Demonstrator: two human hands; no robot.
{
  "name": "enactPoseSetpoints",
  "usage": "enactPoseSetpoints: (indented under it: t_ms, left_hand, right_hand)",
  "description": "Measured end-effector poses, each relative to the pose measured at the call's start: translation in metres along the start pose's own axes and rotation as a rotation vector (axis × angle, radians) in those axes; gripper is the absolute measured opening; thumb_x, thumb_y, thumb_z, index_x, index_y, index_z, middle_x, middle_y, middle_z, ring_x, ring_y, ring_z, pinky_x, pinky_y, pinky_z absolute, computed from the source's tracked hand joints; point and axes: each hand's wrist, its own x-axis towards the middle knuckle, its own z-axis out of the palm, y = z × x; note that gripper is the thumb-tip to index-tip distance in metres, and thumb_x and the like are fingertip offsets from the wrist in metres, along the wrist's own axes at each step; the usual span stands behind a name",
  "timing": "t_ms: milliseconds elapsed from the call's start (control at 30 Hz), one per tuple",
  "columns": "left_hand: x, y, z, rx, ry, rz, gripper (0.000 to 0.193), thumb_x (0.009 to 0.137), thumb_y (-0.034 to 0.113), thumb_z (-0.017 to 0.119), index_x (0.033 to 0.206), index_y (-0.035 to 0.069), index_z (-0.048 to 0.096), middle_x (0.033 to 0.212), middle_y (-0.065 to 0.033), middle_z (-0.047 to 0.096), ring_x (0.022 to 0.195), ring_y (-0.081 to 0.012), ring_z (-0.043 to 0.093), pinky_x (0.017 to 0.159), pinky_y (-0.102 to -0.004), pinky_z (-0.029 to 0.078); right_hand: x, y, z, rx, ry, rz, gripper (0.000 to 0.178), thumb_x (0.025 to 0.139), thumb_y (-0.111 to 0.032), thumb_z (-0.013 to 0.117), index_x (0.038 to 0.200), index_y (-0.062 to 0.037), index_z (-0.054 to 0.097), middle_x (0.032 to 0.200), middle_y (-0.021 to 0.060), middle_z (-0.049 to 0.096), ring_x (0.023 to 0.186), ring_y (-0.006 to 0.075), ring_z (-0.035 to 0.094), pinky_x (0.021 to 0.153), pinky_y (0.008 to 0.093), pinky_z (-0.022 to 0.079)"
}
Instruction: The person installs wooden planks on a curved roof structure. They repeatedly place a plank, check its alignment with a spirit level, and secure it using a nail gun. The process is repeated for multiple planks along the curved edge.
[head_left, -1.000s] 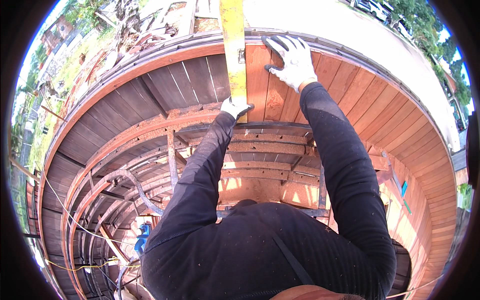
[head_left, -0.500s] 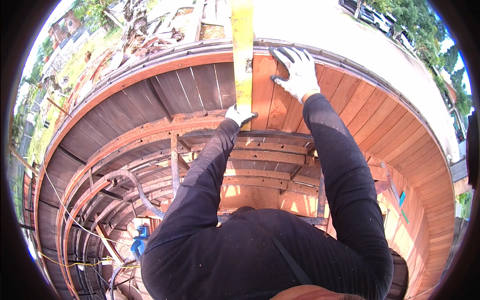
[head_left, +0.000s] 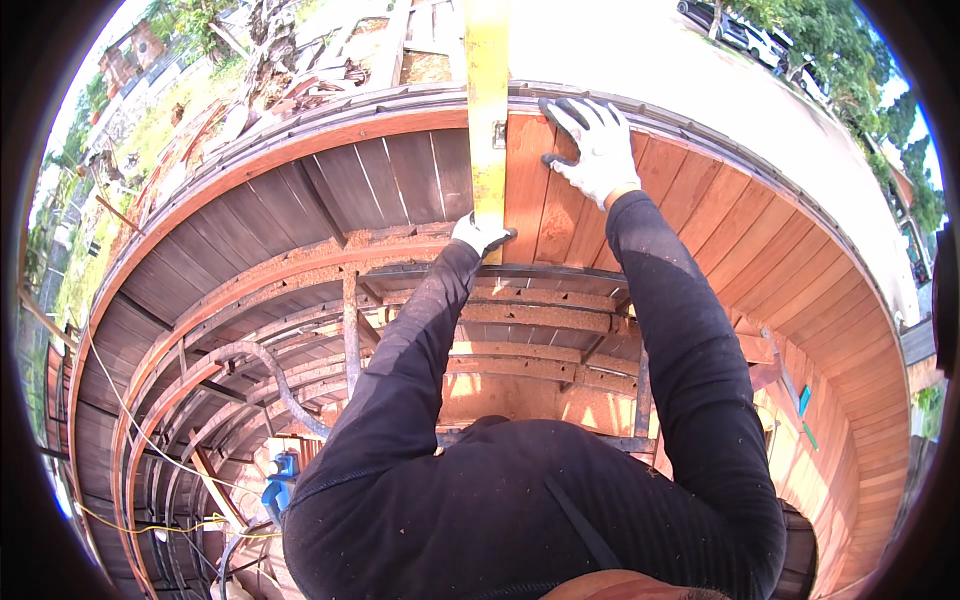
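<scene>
A long yellow spirit level stands across the curved plank wall, its upper part reaching past the top edge. My left hand, in a white glove with dark fingertips, grips the level's lower end. Just right of the level, my right hand, gloved the same way, lies spread on the reddish planks close under the rim and holds nothing. Dark weathered planks line the wall on the level's left side.
Curved wooden ribs and metal supports run below the planking. A grey hose loops at the left, above a blue tool. A yellow cord trails at lower left. Beyond the rim lie scrap boards and pale ground.
</scene>
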Motion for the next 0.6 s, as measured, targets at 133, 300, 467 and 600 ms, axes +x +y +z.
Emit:
enactPoseSetpoints:
  t_ms: [133, 300, 467, 600]
  left_hand:
    - [-0.003, 0.008, 0.000, -0.032, 0.005, -0.004, 0.060, 0.068, 0.039, 0.084, 0.110, 0.002, 0.062, 0.100, -0.0105, 0.068, 0.091, -0.0219, 0.064, 0.083, -0.0323, 0.050]
    - [-0.007, 0.010, 0.001, 0.103, 0.097, 0.124, 0.053, 0.074, 0.050, 0.073, 0.099, 0.003, 0.066, 0.091, -0.0130, 0.069, 0.086, -0.0278, 0.065, 0.077, -0.0364, 0.051]
    - [-0.003, 0.007, 0.001, 0.037, 0.078, 0.084, 0.057, 0.069, 0.038, 0.083, 0.107, 0.002, 0.063, 0.097, -0.0097, 0.068, 0.088, -0.0205, 0.063, 0.081, -0.0323, 0.051]
    - [-0.004, 0.012, 0.000, -0.064, 0.051, 0.005, 0.060, 0.065, 0.031, 0.088, 0.110, 0.001, 0.062, 0.096, -0.0068, 0.068, 0.086, -0.0156, 0.061, 0.080, -0.0302, 0.051]
  right_hand:
    - [-0.003, 0.003, 0.003, -0.006, 0.039, -0.011, 0.073, 0.079, -0.044, 0.071, 0.144, -0.0266, 0.041, 0.141, 0.0036, 0.046, 0.134, 0.0245, 0.037, 0.115, 0.0465, 0.021]
    - [-0.002, 0.001, -0.003, -0.006, -0.010, 0.009, 0.069, 0.083, -0.044, 0.067, 0.144, -0.0275, 0.039, 0.143, 0.0020, 0.044, 0.137, 0.0225, 0.034, 0.117, 0.0466, 0.019]
    - [0.000, 0.000, -0.003, -0.004, -0.006, 0.004, 0.069, 0.083, -0.044, 0.067, 0.144, -0.0273, 0.040, 0.143, 0.0020, 0.045, 0.136, 0.0226, 0.035, 0.117, 0.0465, 0.019]
    - [-0.001, 0.000, -0.003, -0.014, -0.002, 0.004, 0.069, 0.083, -0.044, 0.067, 0.144, -0.0279, 0.039, 0.143, 0.0021, 0.045, 0.136, 0.0226, 0.035, 0.116, 0.0465, 0.019]
